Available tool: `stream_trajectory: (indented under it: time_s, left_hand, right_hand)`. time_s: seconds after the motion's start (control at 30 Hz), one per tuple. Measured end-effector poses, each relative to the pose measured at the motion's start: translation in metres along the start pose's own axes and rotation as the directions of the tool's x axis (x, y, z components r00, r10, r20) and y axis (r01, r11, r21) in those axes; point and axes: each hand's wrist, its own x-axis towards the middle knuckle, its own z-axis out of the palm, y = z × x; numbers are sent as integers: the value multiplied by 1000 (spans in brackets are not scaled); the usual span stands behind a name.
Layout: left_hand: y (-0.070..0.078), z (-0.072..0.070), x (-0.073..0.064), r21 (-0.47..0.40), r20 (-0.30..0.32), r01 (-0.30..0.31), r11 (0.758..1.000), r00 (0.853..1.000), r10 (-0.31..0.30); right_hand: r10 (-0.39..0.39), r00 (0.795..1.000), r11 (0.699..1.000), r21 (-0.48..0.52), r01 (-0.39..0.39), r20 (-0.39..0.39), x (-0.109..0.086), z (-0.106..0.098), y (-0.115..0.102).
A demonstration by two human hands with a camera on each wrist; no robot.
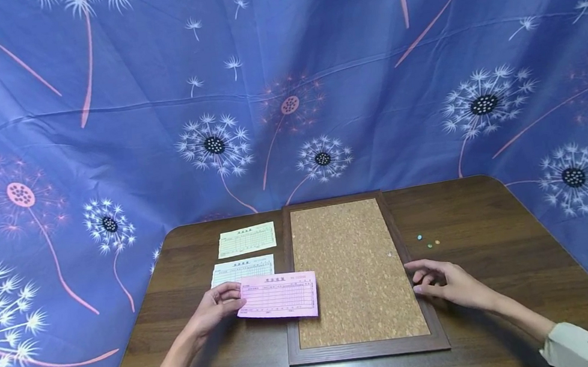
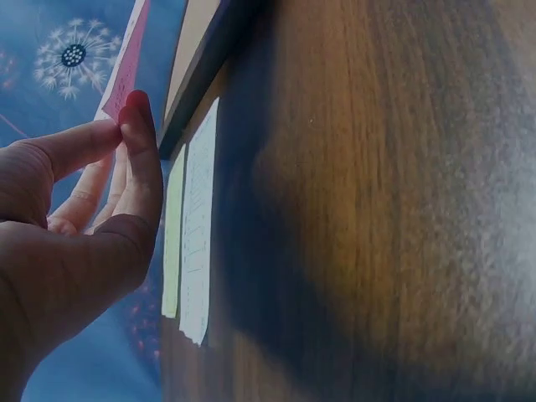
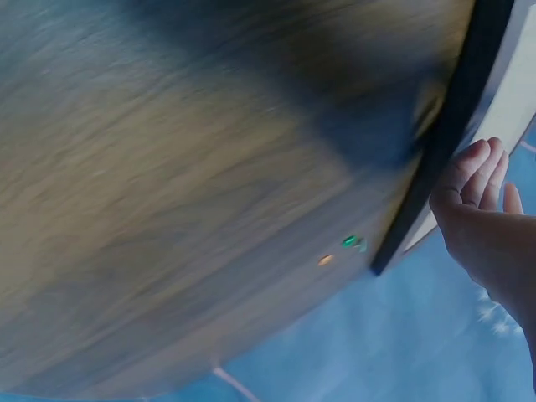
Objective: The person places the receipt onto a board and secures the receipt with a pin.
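Note:
A pink printed form (image 1: 280, 297) is pinched at its left edge by my left hand (image 1: 218, 307), between thumb and fingertips. Its right end overlaps the left side of a framed cork board (image 1: 358, 273). In the left wrist view the same pink form (image 2: 127, 71) appears almost edge-on above the fingertips. By the right side of the frame is my right hand (image 1: 449, 281), fingers loosely bent, with nothing visible in them. Seen from the right wrist, that hand (image 3: 481, 201) is over the dark frame edge (image 3: 448, 134); whether it touches is unclear.
A green form (image 1: 246, 240) and a white form (image 1: 244, 269) lie left of the board, the white one partly covered by the pink form. Several tiny coloured pieces (image 1: 430, 245) lie to its right. A small pale object (image 1: 389, 254) sits on the cork. A blue patterned cloth (image 1: 283, 88) hangs behind the table.

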Motion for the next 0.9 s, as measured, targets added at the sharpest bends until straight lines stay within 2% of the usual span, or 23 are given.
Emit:
stream_trajectory:
  time_s: [0.3,0.57,0.73,0.9]
  left_hand:
    - [-7,14,7,-37,24,12,999,1000,-11]
    - [-5,29,12,-63,48,28,998,999,-25]
    - [-2,38,15,-75,62,38,996,998,-33]
    - [0,45,17,-79,77,38,996,996,-32]
  right_hand:
    - [-99,993,994,55,95,71,13,20,-15]
    - [-111,984,985,147,90,137,21,37,-21]
    - [-84,981,979,196,48,176,26,47,-23]
    - [-27,974,961,274,-37,225,30,55,-26]
